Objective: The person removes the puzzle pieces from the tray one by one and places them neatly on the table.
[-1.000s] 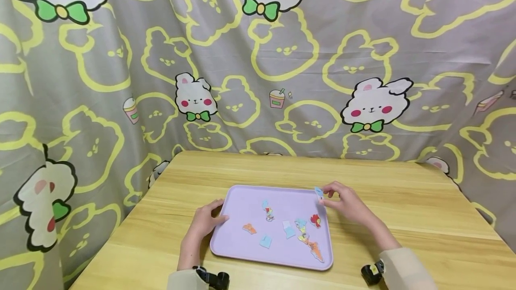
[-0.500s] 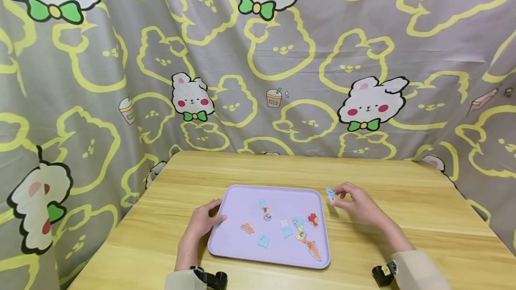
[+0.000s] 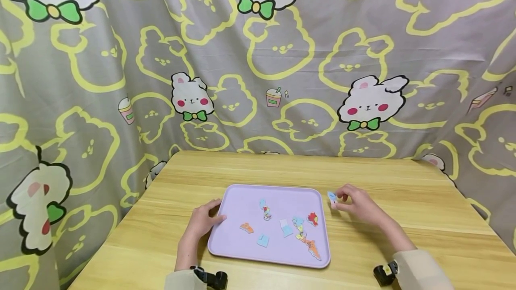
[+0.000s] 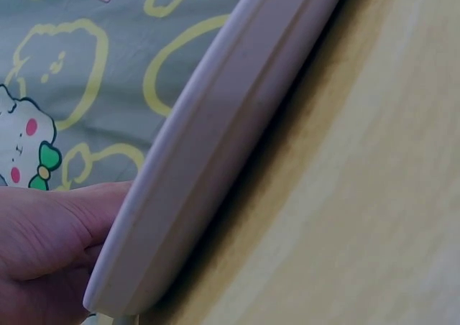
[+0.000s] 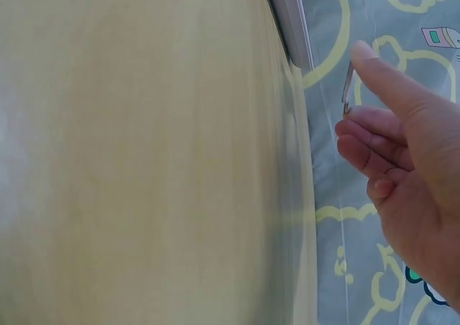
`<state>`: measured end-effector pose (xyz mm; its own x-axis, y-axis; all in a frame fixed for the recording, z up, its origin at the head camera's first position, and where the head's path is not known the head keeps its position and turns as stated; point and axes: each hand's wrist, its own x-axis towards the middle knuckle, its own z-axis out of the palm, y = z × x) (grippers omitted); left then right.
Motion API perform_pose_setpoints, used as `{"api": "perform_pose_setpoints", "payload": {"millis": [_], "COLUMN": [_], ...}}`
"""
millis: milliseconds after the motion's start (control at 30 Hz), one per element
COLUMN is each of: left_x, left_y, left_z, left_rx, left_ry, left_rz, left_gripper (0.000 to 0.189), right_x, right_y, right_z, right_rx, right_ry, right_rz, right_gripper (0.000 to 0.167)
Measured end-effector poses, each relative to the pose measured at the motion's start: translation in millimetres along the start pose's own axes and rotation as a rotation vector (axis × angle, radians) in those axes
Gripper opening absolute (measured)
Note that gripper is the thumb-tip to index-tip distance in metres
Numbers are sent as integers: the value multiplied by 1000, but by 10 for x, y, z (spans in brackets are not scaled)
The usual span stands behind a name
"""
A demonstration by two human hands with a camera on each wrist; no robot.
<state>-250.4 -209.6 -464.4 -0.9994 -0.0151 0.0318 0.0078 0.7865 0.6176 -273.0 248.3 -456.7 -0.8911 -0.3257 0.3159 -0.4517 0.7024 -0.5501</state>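
Note:
My left hand [image 3: 203,219] grips the left edge of a lilac tray [image 3: 238,254], its thumb over the rim; in the left wrist view the hand [image 4: 50,246] is partly behind the tray wall [image 4: 194,145]. Just off the tray's far right corner, my right hand [image 3: 356,202] pinches a small light-blue puzzle piece [image 3: 332,197] between thumb and fingers. The right wrist view shows this piece [image 5: 348,84] edge-on. On the tray lie an orange piece [image 3: 247,227], a blue piece [image 3: 263,241], a blue-and-white piece [image 3: 286,228], a red piece [image 3: 312,219] and two joined-looking groups.
One group [image 3: 264,209] lies toward the tray's back, while a longer one [image 3: 308,240] runs toward its front right corner. The wooden table [image 3: 383,173] extends around the tray, with a patterned curtain [image 3: 242,57] behind it.
My right hand has carried the blue puzzle piece rightward from the tray's far right corner to beside it, then slightly lower. The left hand stays on the tray's edge.

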Motion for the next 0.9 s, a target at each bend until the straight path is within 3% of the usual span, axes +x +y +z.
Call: {"api": "perform_pose_setpoints", "payload": {"millis": [267,900], "left_x": [23,18], "left_y": [-25,-25], "left_z": [15,6], "left_rx": [-17,-28], "left_ry": [-14,-21], "left_rz": [-16,-17], "left_gripper": [55,55], "right_x": [9,15], "right_y": [4,6], "right_z": [9,37], "right_rx": [-35,-163], "right_ry": [-71,-133], "right_rz": [6,-41], "right_gripper": [28,28]}}
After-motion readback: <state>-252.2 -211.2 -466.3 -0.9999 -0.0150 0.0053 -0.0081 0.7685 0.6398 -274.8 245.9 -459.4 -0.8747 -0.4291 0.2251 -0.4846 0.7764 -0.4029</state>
